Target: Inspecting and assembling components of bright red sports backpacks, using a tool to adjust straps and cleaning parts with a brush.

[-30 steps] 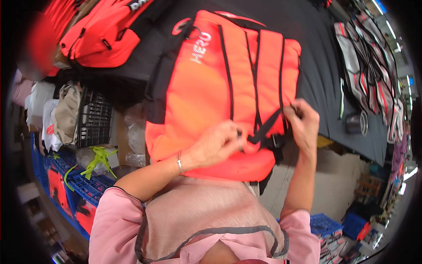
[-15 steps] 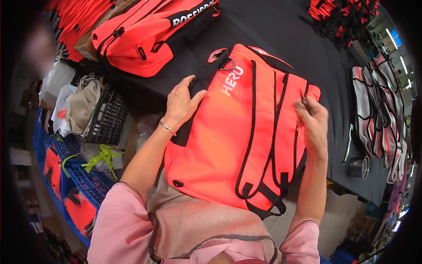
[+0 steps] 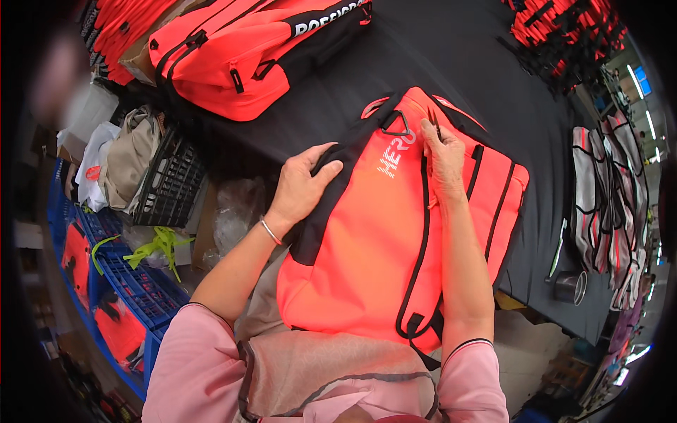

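Observation:
A bright orange-red backpack (image 3: 352, 247) with black trim lies tilted on the black-covered table, its lower end against my apron, with its shoulder straps facing up. My left hand (image 3: 302, 185) grips the black side panel at its left edge, thumb on top and fingers curled round the fabric. My right hand (image 3: 444, 156) is over the upper part of the bag, beside the pale printed lettering. Small dark thread snips (image 3: 434, 121) stick out past its fingertips, their blades near the top seam. My right forearm hides part of the straps.
Another orange-red bag (image 3: 226, 84) lies at the far left. Red and black straps (image 3: 564, 35) are heaped at the far right. A metal cup (image 3: 570, 287) stands on the right, near grey strips (image 3: 599, 204). Left are a black basket (image 3: 173, 180) and blue crates (image 3: 144, 289).
My right hand has moved left and up, from the right strap to near the top of the bag. The backpack has shifted slightly right and turned a little. My left hand keeps to the side panel.

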The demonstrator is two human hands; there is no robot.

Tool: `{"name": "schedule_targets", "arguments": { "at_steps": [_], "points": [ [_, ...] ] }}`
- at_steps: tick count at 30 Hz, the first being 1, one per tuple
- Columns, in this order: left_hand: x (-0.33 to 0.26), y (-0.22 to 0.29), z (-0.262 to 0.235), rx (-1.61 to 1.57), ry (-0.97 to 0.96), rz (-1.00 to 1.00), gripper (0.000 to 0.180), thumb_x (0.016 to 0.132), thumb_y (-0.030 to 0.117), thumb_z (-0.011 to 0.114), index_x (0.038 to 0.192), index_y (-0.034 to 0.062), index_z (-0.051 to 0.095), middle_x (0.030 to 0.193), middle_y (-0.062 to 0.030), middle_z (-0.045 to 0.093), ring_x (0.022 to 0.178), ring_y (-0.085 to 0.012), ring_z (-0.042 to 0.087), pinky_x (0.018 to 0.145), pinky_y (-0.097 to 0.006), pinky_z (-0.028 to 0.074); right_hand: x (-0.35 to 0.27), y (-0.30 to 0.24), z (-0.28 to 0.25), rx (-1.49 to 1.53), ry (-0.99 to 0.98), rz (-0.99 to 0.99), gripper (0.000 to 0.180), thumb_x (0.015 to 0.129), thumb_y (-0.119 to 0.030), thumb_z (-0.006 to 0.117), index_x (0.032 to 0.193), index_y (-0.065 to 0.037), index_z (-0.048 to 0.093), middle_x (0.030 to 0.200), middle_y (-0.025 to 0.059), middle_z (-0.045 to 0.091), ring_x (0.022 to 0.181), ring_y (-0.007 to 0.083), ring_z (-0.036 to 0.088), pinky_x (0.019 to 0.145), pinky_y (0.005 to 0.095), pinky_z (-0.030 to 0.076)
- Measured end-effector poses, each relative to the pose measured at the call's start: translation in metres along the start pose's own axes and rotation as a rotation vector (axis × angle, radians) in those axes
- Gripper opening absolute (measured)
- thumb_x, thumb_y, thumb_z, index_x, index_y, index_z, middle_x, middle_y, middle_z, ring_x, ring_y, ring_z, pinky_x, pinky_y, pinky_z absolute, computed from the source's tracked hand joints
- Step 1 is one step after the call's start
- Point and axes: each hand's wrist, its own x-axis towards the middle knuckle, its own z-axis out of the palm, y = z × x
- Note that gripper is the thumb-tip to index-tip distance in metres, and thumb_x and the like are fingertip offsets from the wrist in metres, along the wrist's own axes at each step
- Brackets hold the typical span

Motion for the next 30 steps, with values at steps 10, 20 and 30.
{"name": "schedule_targets", "arguments": {
  "at_steps": [10, 20, 30],
  "points": [
    [-0.018, 0.009, 0.017, 0.55, 0.164, 0.34, 0.043, 0.086, 0.007, 0.071, 0.126, -0.0017, 0.06, 0.115, -0.0212, 0.067, 0.107, -0.0295, 0.067, 0.091, -0.031, 0.051, -0.005, -0.036, 0.022, -0.022, -0.091, 0.096, 0.028, 0.086, -0.024, 0.074, 0.068, -0.013, 0.055, 0.058, -0.0068, 0.047, 0.046, 0.0028, 0.037, 0.041, 0.0216, 0.024],
    [-0.091, -0.009, -0.02, -0.095, -0.065, -0.233, 0.077, 0.074, 0.027, 0.085, 0.136, -0.003, 0.05, 0.125, -0.0171, 0.062, 0.116, -0.0219, 0.059, 0.099, -0.034, 0.047, -0.008, 0.002, -0.013, 0.182, -0.125, 0.152, 0.018, 0.089, -0.015, 0.071, 0.079, -0.014, 0.057, 0.065, -0.0076, 0.047, 0.055, 0.0036, 0.043, 0.048, 0.0197, 0.031],
    [-0.116, 0.012, -0.011, 0.211, -0.06, -0.078, 0.052, 0.068, 0.009, 0.085, 0.113, -0.0018, 0.062, 0.102, -0.0122, 0.072, 0.089, -0.0199, 0.069, 0.083, -0.031, 0.054, 0.017, 0.015, -0.002, 0.129, 0.035, 0.12, 0.019, 0.089, -0.021, 0.073, 0.08, -0.006, 0.064, 0.058, -0.0051, 0.047, 0.048, 0.0044, 0.04, 0.051, 0.0213, 0.041]
  ]
}}
